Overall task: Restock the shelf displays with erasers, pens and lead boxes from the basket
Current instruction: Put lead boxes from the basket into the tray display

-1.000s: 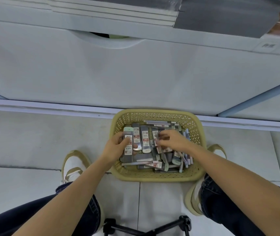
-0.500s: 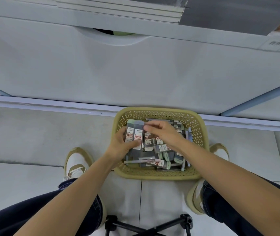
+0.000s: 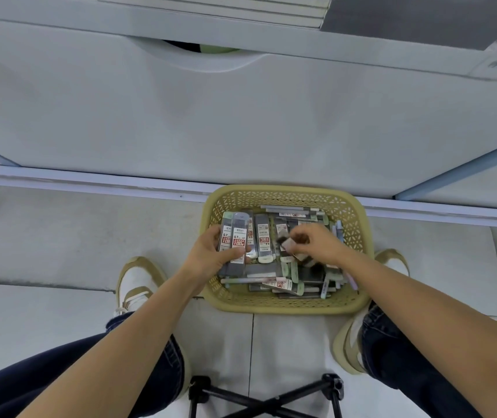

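Note:
A tan perforated basket (image 3: 358, 227) stands on the floor between my feet, filled with grey lead boxes, pens and small erasers. My left hand (image 3: 211, 257) holds two grey lead boxes (image 3: 234, 239) with red-and-white labels, fanned upright above the basket's left side. My right hand (image 3: 316, 245) reaches into the middle of the basket, its fingers pinched on another small grey item (image 3: 288, 245); motion blur hides what it is. More lead boxes (image 3: 264, 241) lie flat beside the held pair.
A white cabinet front (image 3: 241, 122) with a curved cut-out handle rises behind the basket. Grey shelf edges run across the top. My shoes (image 3: 138, 282) flank the basket on the tiled floor. A black folding stool frame (image 3: 265, 399) sits below.
My left hand lifted the lead boxes out of the pile and now holds two upright. My right hand went up to the boxes, then dropped back into the basket's middle and pinched an item.

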`<state>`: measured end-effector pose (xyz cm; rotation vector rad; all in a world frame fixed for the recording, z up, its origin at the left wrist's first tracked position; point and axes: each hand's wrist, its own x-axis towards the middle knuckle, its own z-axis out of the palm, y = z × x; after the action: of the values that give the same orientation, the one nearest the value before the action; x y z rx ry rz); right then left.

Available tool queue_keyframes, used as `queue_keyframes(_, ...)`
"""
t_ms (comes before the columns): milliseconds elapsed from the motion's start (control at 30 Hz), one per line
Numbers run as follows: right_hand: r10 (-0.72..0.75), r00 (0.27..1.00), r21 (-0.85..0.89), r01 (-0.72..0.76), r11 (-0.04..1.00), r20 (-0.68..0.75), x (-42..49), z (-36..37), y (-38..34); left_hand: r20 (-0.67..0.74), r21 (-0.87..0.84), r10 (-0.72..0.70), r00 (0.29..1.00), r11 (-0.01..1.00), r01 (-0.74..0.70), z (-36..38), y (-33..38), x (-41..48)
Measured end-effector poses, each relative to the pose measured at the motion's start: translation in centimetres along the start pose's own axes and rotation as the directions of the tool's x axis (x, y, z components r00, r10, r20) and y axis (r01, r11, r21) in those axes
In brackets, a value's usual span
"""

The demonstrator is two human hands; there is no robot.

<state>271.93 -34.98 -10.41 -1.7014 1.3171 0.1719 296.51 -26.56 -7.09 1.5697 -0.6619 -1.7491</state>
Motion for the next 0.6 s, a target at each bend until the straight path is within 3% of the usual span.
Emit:
queue_keyframes(67, 0.005, 0.999, 0.286, 0.01, 0.958, -0.053, 0.1, -1.0, -1.3, 0.002, -0.02, 0.004, 1.0, 1.0, -0.004, 0.1, 0.0, 0.0)
queue_keyframes(133, -0.007, 0.999, 0.531, 0.033, 0.847, -0.05, 0.2, -1.9, -3.0, -0.001, -0.027, 0.018, 1.0, 0.999, -0.018, 0.3, 0.2, 0.1)
queue_keyframes(200, -0.048, 0.999, 0.657, 0.053, 0.752, -0.026, 0.4, -2.5, -4.6, 0.006, -0.042, 0.03, 1.0, 0.999, -0.029, 0.5, 0.4, 0.1)
queue_keyframes(433, -0.122, 0.99, 0.687, 0.139, 0.713, -0.074, 0.0, -3.0, -8.2, 0.056, -0.088, 0.112, 0.992, 0.99, -0.107, 1.1, 2.3, -1.2)
queue_keyframes(600, -0.179, 0.983, 0.69, 0.153, 0.707, -0.033, -1.9, -6.2, -10.2, 0.04, -0.068, 0.205, 0.978, 0.977, -0.202, 1.9, 5.5, -2.6)
